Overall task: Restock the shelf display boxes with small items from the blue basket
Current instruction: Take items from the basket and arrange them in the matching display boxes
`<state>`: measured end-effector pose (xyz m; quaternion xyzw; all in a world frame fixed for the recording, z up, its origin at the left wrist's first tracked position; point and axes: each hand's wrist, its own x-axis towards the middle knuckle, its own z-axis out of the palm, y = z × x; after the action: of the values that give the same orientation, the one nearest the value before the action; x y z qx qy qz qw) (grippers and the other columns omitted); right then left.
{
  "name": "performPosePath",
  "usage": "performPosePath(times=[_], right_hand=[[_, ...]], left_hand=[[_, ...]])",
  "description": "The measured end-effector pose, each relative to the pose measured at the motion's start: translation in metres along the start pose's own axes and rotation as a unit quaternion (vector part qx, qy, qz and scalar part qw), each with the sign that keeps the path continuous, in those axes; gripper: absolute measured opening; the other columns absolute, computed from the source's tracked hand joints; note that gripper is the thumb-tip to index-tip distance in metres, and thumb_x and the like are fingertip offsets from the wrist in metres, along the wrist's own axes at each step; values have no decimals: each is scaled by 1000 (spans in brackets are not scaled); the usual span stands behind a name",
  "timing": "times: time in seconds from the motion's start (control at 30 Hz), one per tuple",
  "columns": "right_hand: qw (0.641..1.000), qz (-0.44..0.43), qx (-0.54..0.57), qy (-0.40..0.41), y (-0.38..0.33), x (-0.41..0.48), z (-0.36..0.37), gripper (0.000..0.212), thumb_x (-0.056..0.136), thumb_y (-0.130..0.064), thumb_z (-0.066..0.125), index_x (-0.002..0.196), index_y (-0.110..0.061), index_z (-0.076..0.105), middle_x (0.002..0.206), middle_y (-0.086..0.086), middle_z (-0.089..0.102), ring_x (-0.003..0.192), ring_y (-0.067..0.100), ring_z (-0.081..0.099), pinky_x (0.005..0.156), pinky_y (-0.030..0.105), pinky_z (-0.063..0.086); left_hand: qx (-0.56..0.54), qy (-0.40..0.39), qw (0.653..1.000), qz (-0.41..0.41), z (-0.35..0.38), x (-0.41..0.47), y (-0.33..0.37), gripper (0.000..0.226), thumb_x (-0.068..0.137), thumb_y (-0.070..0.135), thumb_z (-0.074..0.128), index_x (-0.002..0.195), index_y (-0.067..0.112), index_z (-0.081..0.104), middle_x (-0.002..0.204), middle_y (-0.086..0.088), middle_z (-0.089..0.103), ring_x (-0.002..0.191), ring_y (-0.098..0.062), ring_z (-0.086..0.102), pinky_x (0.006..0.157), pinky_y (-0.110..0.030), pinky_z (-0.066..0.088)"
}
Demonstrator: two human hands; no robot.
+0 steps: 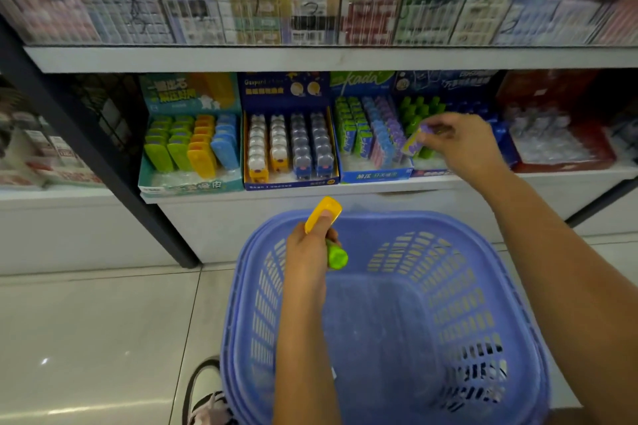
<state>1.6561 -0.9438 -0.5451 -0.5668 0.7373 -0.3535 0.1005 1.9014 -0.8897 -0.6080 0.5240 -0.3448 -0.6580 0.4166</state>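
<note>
Our right fingers pinch a small purple item. Our left fingers are curled tight around a yellow item and a green item.

The basket is our landmark. It sits on the floor right under our arms, and we see nothing left inside it. Above the basket is the shelf with its row of boxes. The box with green, blue and purple packs is straight above the basket. Our right hand holds the purple item up there, just right of the purple row.

We think the purple item should slide in with the other purple ones, standing up like they do. We should go slowly so we do not knock its neighbors over. Our left hand waits over the basket's far rim. The yellow item matches the teal box, up and left of the basket.
</note>
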Motion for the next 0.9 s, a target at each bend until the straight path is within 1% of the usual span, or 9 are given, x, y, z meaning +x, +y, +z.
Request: performPosePath(times=[0.13,0.27,0.4,0.57,0.67,0.73,0.77,0.83,0.9], right_hand=[[999,-16,6,-39,3,4,6,21,78,-16,76,95,-12,64,89,6,63,79,17,58,74,22,48],[997,-52,-13,-57,3,8,10,20,73,-12,79,87,-9,66,81,5,66,75,15,64,66,7,47],[993,-86,-27,-82,5,10,11,20,71,-12,80,87,-5,71,77,3,68,70,10,63,75,23,53],[989,-128,-73,-11,12,-3,23,23,78,-13,74,96,2,73,100,16,68,86,27,65,84,28,49],[990,-110,-84,-20,11,-14,27,25,87,-13,65,108,1,69,115,16,61,98,28,62,89,24,44],[987,-112,-112,-19,6,-21,23,31,89,-15,63,117,-2,65,123,17,53,104,26,56,91,26,42],[987,-112,-112,-13,1,-26,22,34,89,-17,63,121,-5,63,123,15,50,101,21,54,89,26,42],[995,-86,-49,-16,-14,-41,22,32,90,-21,62,121,-13,62,112,6,52,81,8,53,78,22,43],[991,-17,96,-92,-34,-58,26,18,89,-26,62,107,-25,64,93,-4,61,66,1,59,66,17,47]], left_hand=[[2,-2,1000,-1,7,3,0,33,91,31,60,76,2,52,59,-9,49,47,-19,43,48,-29,39],[2,-14,1000,-2,15,4,0,36,90,34,61,74,4,53,58,-7,51,43,-17,45,42,-25,39],[23,-21,999,-8,19,4,1,36,89,37,61,73,6,54,60,-6,53,45,-17,45,47,-28,38],[-22,-25,999,-21,23,4,4,26,94,29,53,84,6,58,64,-5,55,51,-17,48,49,-29,39],[-105,-49,992,-53,24,4,11,24,99,21,43,85,6,55,60,-3,57,46,-13,50,44,-25,40],[-101,-68,992,-40,21,2,12,22,98,20,43,82,8,53,59,-1,58,44,-10,49,41,-22,40],[-74,-75,994,-20,19,1,11,21,98,20,45,82,10,54,62,0,58,46,-10,49,42,-23,40],[-12,-85,996,30,14,-1,8,19,97,25,51,85,15,61,69,2,60,50,-10,49,47,-27,41],[41,-88,992,79,10,-2,6,15,95,30,54,94,22,67,73,6,63,54,-10,49,51,-31,42]])
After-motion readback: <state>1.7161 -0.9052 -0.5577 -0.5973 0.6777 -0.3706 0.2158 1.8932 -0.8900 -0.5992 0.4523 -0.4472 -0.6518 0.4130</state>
